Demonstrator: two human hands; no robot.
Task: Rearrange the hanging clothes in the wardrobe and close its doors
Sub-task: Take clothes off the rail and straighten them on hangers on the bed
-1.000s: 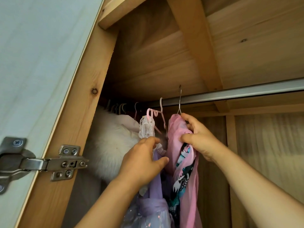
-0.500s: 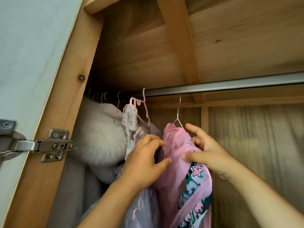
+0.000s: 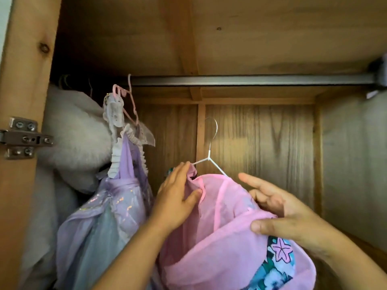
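Pink garment (image 3: 222,222) on its white wire hanger (image 3: 209,158) is off the rail (image 3: 251,79), hook free below it, mid-wardrobe. My left hand (image 3: 178,197) pinches the collar by the hanger's left arm; my right hand (image 3: 280,214) grips the fabric, thumb on top. Purple dress (image 3: 117,197) hangs at the rail's left end.

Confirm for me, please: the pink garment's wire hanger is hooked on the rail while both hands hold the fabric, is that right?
Not quite. In the head view the wire hanger is off the rail; its hook hangs free below it, in front of the back panel. The rest stands: the left hand and right hand both hold the pink garment.
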